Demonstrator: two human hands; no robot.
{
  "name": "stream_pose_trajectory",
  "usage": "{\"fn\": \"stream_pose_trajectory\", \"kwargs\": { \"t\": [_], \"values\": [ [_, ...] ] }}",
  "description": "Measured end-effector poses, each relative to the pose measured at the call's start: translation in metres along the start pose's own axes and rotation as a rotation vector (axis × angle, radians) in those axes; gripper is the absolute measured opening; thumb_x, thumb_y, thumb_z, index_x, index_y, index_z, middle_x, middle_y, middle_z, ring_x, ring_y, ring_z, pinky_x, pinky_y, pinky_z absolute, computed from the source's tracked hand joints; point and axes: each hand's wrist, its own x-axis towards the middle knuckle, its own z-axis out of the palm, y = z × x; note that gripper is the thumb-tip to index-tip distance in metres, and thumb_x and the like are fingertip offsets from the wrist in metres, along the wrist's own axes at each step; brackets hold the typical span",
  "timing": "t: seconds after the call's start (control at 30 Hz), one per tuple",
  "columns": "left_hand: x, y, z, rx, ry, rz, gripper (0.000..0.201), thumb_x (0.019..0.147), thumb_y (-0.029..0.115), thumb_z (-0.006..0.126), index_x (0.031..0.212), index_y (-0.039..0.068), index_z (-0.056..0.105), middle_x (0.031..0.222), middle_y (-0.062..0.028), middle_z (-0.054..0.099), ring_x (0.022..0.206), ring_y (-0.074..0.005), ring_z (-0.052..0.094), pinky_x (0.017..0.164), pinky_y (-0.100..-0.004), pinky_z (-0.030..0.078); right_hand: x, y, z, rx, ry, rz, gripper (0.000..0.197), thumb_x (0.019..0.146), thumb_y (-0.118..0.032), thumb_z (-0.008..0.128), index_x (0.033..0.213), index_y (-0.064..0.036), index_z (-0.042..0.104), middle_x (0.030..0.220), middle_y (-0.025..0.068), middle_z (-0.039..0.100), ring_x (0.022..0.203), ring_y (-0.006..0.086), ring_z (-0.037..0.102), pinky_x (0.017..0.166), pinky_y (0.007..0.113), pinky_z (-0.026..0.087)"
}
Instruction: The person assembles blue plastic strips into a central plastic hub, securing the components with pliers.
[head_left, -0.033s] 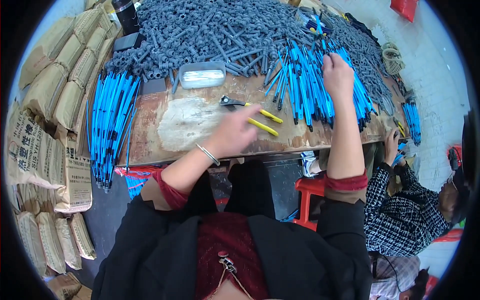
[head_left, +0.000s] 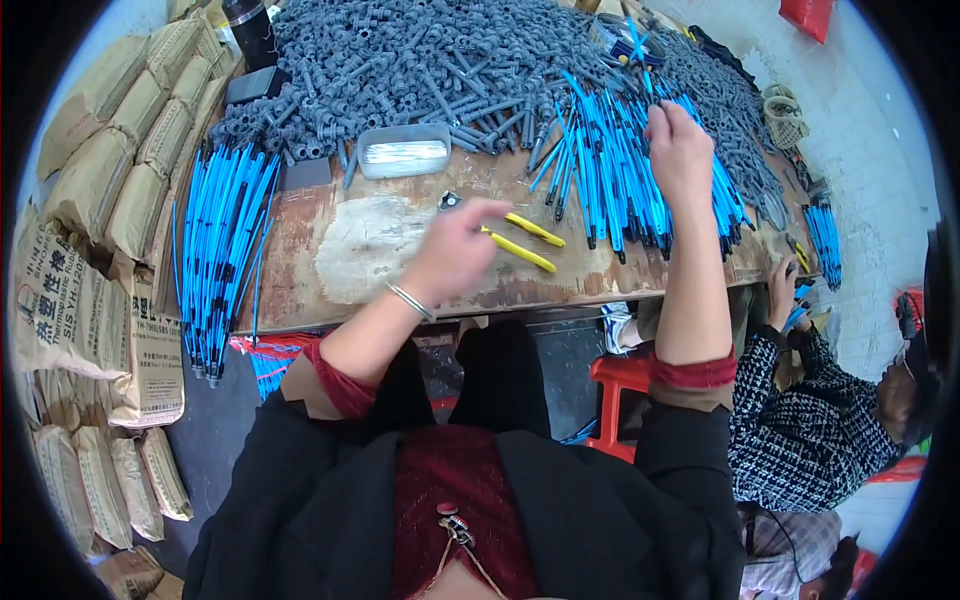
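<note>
My right hand (head_left: 682, 152) pinches a thin blue-and-black stick (head_left: 648, 82) over the right-hand pile of blue sticks (head_left: 610, 170). Beyond its fingers, the stick's upper part crosses other blue pieces. My left hand (head_left: 458, 255), slightly blurred, hovers over the bench with its index finger stretched out and no object visible in it. Under and beside that hand lie yellow-handled pliers (head_left: 525, 250), their jaws pointing away to the left and their middle hidden by my fingers.
The wooden bench (head_left: 300, 260) carries a big heap of grey plastic fittings (head_left: 400, 70) at the back. A clear tray (head_left: 405, 168) of thin pale pieces stands before it. Another blue bundle (head_left: 215, 260) overhangs the left edge. Sacks (head_left: 110, 190) line the left; a person (head_left: 810, 420) sits at right.
My left hand has shifted a little to the left, baring more of the pliers' handles. The right hand has edged slightly away from me and to the right, stick still in its fingers.
</note>
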Motion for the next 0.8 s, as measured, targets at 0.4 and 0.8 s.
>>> {"fn": "stream_pose_trajectory", "kwargs": {
  "t": [0.4,0.8],
  "values": [
    [0.004,0.027,-0.029,-1.606,0.067,-0.135,0.020,0.091,0.014,0.048,0.111,0.008,0.045,0.086,-0.0145,0.063,0.071,-0.0205,0.062,0.067,-0.0327,0.052,-0.099,-0.081,0.006,0.675,-0.773,0.086,0.022,0.088,-0.020,0.055,0.087,0.0019,0.059,0.070,0.0053,0.063,0.062,0.0118,0.058,0.057,0.027,0.047],
    [-0.025,-0.010,-0.040,-1.553,-0.216,-0.230,0.016,0.086,0.008,0.054,0.102,0.007,0.054,0.086,-0.0152,0.065,0.056,-0.0136,0.061,0.047,-0.0217,0.047,-0.036,0.045,0.072,-0.383,-0.325,0.312,0.041,0.084,-0.041,0.053,0.089,-0.0008,0.060,0.084,0.0203,0.064,0.081,0.0345,0.062,0.072,0.046,0.048]
  ]
}}
